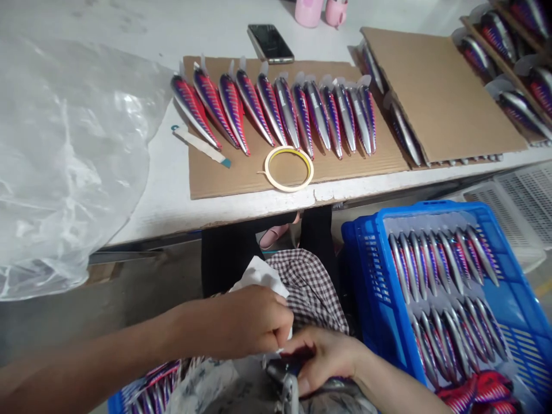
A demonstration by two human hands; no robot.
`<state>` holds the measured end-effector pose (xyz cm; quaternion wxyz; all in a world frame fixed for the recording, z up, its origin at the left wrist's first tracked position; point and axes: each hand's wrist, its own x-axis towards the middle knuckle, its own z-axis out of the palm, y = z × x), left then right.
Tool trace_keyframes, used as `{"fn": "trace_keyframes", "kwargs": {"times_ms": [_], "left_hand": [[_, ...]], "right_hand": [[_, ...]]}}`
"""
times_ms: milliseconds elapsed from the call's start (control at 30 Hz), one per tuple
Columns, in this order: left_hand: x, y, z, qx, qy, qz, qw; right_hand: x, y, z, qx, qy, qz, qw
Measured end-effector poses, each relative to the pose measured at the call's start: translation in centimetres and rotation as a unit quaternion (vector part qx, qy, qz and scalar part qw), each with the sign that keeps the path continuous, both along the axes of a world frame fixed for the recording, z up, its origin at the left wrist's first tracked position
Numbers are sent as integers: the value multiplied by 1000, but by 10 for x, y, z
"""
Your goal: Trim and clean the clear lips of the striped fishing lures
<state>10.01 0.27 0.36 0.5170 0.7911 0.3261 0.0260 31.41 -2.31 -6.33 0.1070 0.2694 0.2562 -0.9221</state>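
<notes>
My left hand (254, 319) is closed on a white paper or cloth wipe (263, 275), whose crumpled end sticks out above the fingers. My right hand (328, 356) grips a dark, silvery fishing lure (278, 371) low over my lap. The two hands almost meet at the lure's end, where part of the wipe hangs down. Fingers hide much of the lure's body. On the cardboard sheet (366, 167) in front, several red, purple and silver lures (254, 103) lie in a row. A thin roll of tape (290, 188) rests at the sheet's near edge.
A blue crate (366, 322) with rows of lures stands at my right; another crate (114, 402) shows at lower left. Clear plastic sheeting (77, 161) covers the table's left. A phone (271, 43), pink cups (309, 11) and stacked cardboard layers (444, 92) sit further back.
</notes>
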Motion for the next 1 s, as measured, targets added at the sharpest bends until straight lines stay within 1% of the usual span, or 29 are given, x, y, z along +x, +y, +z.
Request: {"fn": "trace_keyframes", "kwargs": {"times_ms": [100, 133, 200, 267, 300, 367, 433, 467, 500, 567, 633, 667, 733, 800, 833, 867, 933, 1000], "left_hand": [[8, -6, 0, 103, -3, -53, 993], [9, -6, 2, 131, -3, -61, 990], [8, -5, 5, 156, -1, -62, 986], [2, -2, 9, 152, -9, -63, 986], [-2, 0, 11, 133, -16, -52, 990], [-9, 4, 14, 67, -30, -9, 997], [-11, 5, 15, 2, -40, 28, 999], [-11, 5, 15, -13, -44, 31, 998], [-11, 5, 16, -12, -43, 20, 999], [-8, 4, 15, 4, -30, -6, 1000], [-5, 3, 14, 25, -1, -18, 1000], [-4, 3, 14, 45, 10, -30, 999], [0, 1, 13, 114, 29, -73, 990], [4, -3, 11, 196, 40, -117, 973], [6, -5, 10, 224, 43, -129, 965], [8, -7, 10, 235, 46, -127, 963], [12, -11, 11, 220, 50, -98, 969], [13, -14, 12, 201, 61, -76, 975]], "right_hand": [[0, -5, -4, 7, 26, -18, 999], [1, -6, -5, 8, 35, -26, 999], [4, -6, -7, 0, 39, -34, 999], [7, -4, -6, -22, 33, -34, 999], [9, -2, -5, -32, 30, -32, 999], [9, 1, -4, -42, 24, -28, 998], [8, 3, -4, -34, 16, -25, 999], [7, 3, -4, -29, 12, -24, 999], [6, 3, -4, -25, 12, -23, 999], [5, 3, -5, -17, 16, -21, 1000], [5, 3, -5, -6, 19, -17, 1000], [5, 2, -5, 1, 17, -14, 1000], [5, 0, -5, 12, 9, -9, 1000], [5, -2, -6, 11, 6, -10, 1000], [5, -4, -7, 7, 11, -14, 1000], [4, -5, -7, 3, 18, -19, 1000], [4, -7, -9, 0, 33, -31, 999], [4, -9, -12, 12, 34, -28, 999]]}}
